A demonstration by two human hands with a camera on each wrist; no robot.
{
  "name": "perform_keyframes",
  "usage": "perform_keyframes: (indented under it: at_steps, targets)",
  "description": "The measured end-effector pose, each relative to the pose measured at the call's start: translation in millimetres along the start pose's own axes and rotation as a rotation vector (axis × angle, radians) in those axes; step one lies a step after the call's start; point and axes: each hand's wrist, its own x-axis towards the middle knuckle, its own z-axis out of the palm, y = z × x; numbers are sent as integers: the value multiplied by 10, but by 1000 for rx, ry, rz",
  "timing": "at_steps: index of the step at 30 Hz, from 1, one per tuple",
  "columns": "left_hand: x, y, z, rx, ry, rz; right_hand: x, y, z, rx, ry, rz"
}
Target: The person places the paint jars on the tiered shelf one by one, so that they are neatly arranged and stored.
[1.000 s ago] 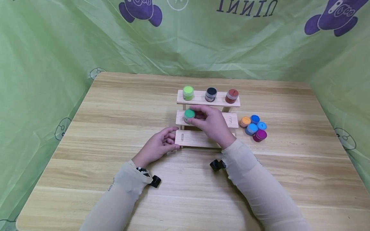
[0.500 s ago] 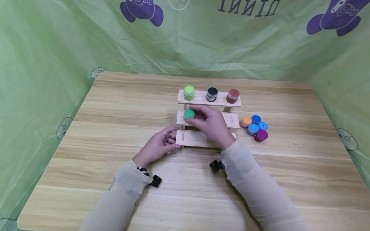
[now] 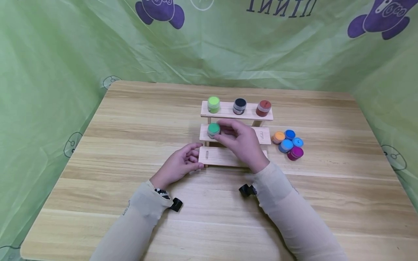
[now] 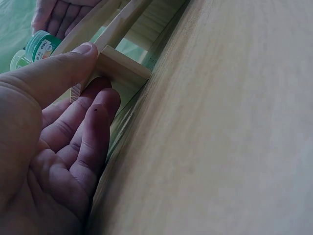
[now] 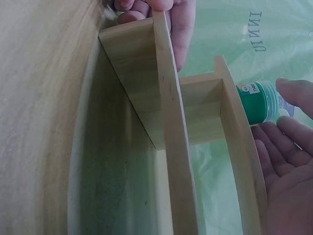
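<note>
A three-step wooden display stand [image 3: 225,156] stands on the table. My left hand [image 3: 177,163] holds the left end of its lowest step, thumb on the upper face and fingers curled below, as the left wrist view shows. A small green jar [image 3: 213,129] sits upright at the left of the middle step, its lid and label visible in the right wrist view. My right hand [image 3: 241,141] is just right of this jar, thumb and fingers spread around it, thumb tip [image 5: 283,85] beside the lid.
On the top step stand a light green jar [image 3: 213,104], a black jar [image 3: 240,106] and a red-brown jar [image 3: 263,108]. Right of the stand cluster several jars, among them an orange one [image 3: 278,137] and a purple one [image 3: 295,153]. Green cloth [image 3: 209,58] hangs around the table.
My right thumb and fingers have loosened from the green jar and shifted slightly right. The jar stays on the middle step, and my left hand keeps its place.
</note>
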Motion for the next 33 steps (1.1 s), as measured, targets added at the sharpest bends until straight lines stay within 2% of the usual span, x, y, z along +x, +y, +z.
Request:
perform_keyframes:
  at_steps: [8, 24, 33]
  targets:
    - [1, -7, 6, -8, -2, -1, -65, 2, -53, 13, 12, -9]
    - [4, 3, 9, 7, 7, -6, -203, -19, -287, -65, 40, 37]
    - [2, -3, 1, -7, 6, -4, -237, 19, -430, -24, 59, 12]
